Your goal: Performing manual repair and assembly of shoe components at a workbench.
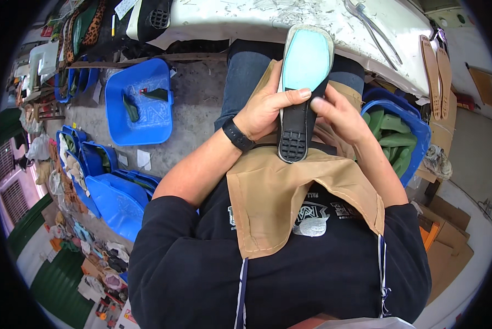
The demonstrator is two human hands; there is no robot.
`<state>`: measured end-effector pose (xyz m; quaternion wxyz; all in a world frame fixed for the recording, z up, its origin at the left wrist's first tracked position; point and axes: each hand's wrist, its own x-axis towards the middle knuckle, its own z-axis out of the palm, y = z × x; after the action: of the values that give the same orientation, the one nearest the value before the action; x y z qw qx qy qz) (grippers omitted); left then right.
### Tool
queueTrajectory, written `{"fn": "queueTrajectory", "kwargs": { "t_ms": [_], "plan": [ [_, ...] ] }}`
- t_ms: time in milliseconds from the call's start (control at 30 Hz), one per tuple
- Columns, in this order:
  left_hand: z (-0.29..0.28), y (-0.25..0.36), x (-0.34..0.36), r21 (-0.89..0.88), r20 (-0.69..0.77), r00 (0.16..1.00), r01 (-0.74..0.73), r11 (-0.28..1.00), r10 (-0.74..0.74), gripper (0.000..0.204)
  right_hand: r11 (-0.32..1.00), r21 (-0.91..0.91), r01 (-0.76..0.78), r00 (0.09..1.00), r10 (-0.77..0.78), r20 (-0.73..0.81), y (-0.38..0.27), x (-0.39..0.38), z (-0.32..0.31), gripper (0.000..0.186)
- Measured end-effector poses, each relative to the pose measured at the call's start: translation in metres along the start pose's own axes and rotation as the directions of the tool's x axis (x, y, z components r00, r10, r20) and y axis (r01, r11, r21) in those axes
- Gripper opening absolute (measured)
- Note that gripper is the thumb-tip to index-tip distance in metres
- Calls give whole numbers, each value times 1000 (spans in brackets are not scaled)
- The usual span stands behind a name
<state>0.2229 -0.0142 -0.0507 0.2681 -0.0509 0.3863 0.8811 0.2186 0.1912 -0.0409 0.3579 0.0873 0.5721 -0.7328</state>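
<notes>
A shoe (295,123) is held above my lap with its underside up. Its forefoot carries a light blue pad (307,57), and the narrower rear part is black, ending in a treaded heel nearest me. My left hand (262,107) grips the left side at the waist, thumb lying across the black part just below the pad. On the opposite edge, my right hand (339,114) has its fingers closed round the shoe, their tips partly hidden and slightly blurred. The side turned away from me cannot be seen.
A worn white worktable (229,19) lies ahead, with pincers (373,33) at its right. Green shoe parts fill a blue bin (424,129) beside my right arm. Another blue bin (114,115) stands on the floor at left. A pair of tan soles (435,74) hangs far right.
</notes>
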Motion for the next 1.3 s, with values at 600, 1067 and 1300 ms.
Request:
{"fn": "queueTrajectory", "kwargs": {
  "t_ms": [600, 1067, 1300],
  "plan": [
    [-29, -11, -13, 215, 171, 978, -157, 964, 121, 81, 996, -87, 28, 999, -24, 47, -11, -4, 1, 52],
    [-34, -5, -16, 118, 200, 979, -66, 991, 41, 74, 997, -56, -56, 997, 58, 43, -20, -6, 15, 53],
    [-19, 21, 2, 271, 154, 966, -245, 931, 209, 73, 926, -285, 247, 969, -233, 80, -12, 17, -3, 50]
  ]
}}
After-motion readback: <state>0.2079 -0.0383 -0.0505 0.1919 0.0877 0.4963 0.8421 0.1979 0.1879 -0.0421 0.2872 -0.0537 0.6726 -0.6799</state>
